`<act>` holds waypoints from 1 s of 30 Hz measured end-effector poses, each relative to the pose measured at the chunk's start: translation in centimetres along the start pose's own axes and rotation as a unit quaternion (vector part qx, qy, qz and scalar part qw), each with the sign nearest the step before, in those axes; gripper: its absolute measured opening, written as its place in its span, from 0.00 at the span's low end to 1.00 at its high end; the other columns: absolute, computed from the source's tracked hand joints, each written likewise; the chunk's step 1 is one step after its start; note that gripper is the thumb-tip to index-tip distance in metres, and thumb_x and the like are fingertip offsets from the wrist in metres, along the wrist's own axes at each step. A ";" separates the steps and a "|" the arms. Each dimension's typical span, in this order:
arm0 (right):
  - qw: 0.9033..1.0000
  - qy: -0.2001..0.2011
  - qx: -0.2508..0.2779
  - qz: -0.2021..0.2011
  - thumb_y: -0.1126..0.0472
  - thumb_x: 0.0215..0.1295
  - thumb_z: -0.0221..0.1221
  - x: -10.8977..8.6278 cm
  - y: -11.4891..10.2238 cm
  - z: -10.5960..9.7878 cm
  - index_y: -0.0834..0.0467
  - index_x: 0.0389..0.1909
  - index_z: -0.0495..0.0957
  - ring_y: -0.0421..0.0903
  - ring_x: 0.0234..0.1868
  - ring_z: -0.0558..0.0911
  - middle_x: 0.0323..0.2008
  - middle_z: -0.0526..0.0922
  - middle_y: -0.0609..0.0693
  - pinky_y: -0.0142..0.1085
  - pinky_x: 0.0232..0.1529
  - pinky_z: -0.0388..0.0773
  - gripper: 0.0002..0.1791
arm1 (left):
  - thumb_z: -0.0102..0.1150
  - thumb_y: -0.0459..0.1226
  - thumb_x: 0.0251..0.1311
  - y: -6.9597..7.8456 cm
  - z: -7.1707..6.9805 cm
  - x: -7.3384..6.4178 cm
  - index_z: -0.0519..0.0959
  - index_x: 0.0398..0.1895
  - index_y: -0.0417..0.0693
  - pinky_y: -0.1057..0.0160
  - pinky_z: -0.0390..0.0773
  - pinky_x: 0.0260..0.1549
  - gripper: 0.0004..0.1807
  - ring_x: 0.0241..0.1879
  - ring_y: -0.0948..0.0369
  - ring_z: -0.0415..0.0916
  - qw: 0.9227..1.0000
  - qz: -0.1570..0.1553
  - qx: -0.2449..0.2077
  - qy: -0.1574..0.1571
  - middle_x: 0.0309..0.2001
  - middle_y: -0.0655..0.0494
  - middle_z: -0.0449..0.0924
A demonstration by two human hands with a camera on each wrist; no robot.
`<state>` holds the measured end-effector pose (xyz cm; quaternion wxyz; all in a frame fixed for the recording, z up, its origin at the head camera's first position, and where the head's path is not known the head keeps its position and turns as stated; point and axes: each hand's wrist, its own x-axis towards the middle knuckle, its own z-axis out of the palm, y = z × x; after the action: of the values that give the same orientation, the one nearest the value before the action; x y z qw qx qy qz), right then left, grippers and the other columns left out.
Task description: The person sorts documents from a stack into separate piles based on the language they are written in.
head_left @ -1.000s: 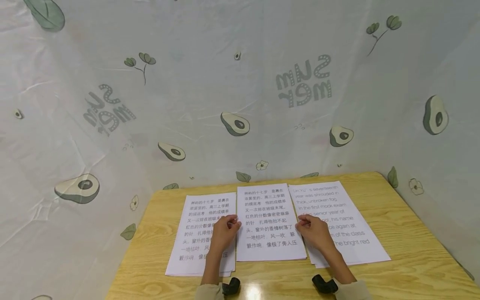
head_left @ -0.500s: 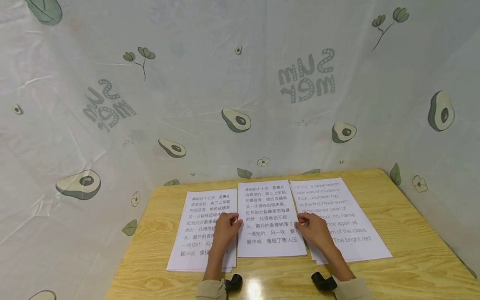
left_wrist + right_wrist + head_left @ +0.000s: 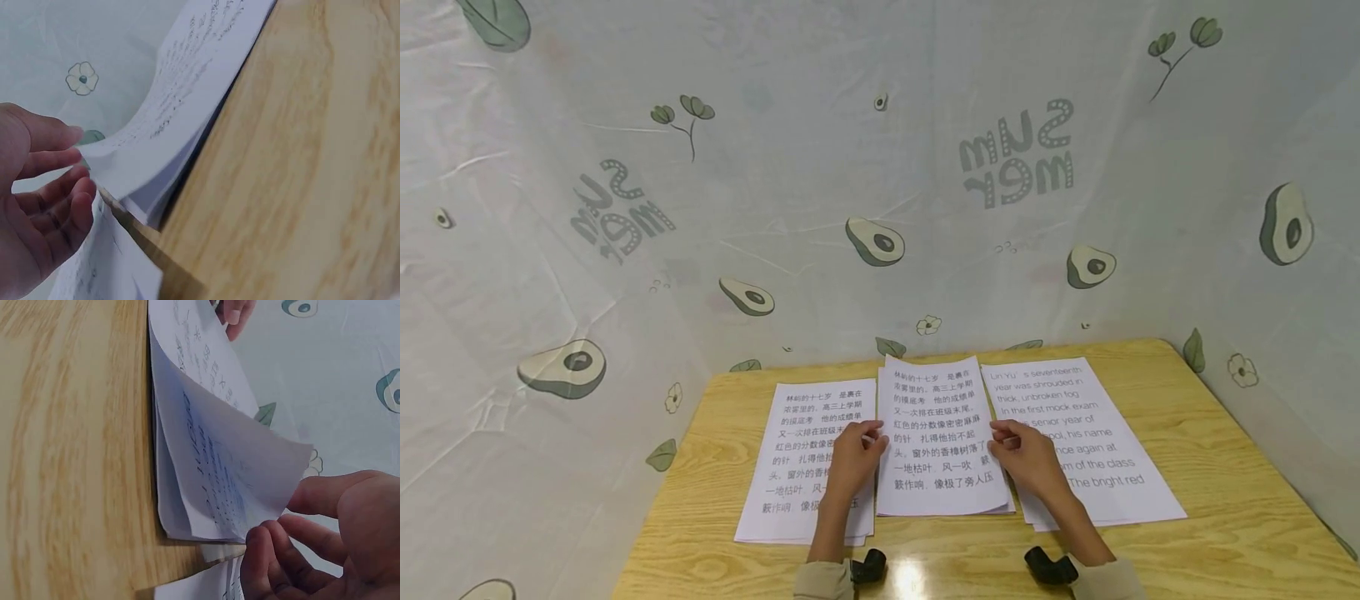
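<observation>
The top printed sheet (image 3: 934,462) of the middle paper stack bows upward, its far edge lifted and its sides curved. My left hand (image 3: 852,458) pinches its left edge between thumb and fingers. At the right edge, my right hand (image 3: 1026,458) pinches the same sheet. Seen from the left wrist, the sheet (image 3: 172,103) curls up toward the fingertips, with more paper (image 3: 147,209) flat beneath it. In the right wrist view the raised corner of the sheet (image 3: 256,462) bends at my thumb, and the lower sheets stay down on the table.
A stack of pages with Chinese print (image 3: 790,467) lies to the left, partly under my left forearm. On the right is a stack with English print (image 3: 1105,442), partly covered by my right hand. Both rest on the wooden table (image 3: 1195,433), before a patterned curtain (image 3: 820,167).
The middle top sheet, flat a second ago, has risen off its stack and shifted slightly away from me, baring edges of the sheet below. Both hands keep nearly the same places.
</observation>
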<state>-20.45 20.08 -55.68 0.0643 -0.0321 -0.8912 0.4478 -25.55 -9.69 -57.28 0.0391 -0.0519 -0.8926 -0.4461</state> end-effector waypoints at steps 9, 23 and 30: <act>0.999 -0.001 0.022 -0.024 0.67 0.70 0.66 -0.1 -0.3 -0.2 0.65 0.63 0.83 0.51 0.48 0.89 0.48 0.89 0.58 0.31 0.45 0.81 0.21 | 0.70 0.32 0.66 0.9 0.1 -0.2 0.86 0.59 0.43 0.68 0.83 0.30 0.18 0.38 0.61 0.83 0.999 0.013 -0.051 -0.005 0.43 0.52 0.86; 0.999 0.006 0.043 -0.008 0.67 0.71 0.65 0.1 0.1 -1.0 0.63 0.65 0.81 0.49 0.48 0.89 0.50 0.89 0.59 0.27 0.46 0.80 0.22 | 0.68 0.25 0.63 0.7 -0.7 0.0 0.87 0.58 0.43 0.69 0.84 0.30 0.20 0.38 0.61 0.83 0.995 -0.018 -0.089 0.028 0.44 0.50 0.88; 0.998 -0.005 0.059 0.001 0.67 0.72 0.65 0.1 0.0 -1.3 0.64 0.66 0.80 0.51 0.50 0.88 0.51 0.88 0.60 0.26 0.46 0.80 0.23 | 0.68 0.25 0.63 0.9 -0.9 0.1 0.87 0.57 0.43 0.68 0.85 0.29 0.20 0.39 0.60 0.83 0.993 -0.014 -0.109 0.036 0.45 0.49 0.87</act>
<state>-20.35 21.11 -54.89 0.0613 -0.0269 -0.8635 0.5000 -25.56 -9.85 -56.06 0.0591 -0.0269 -0.8371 -0.5432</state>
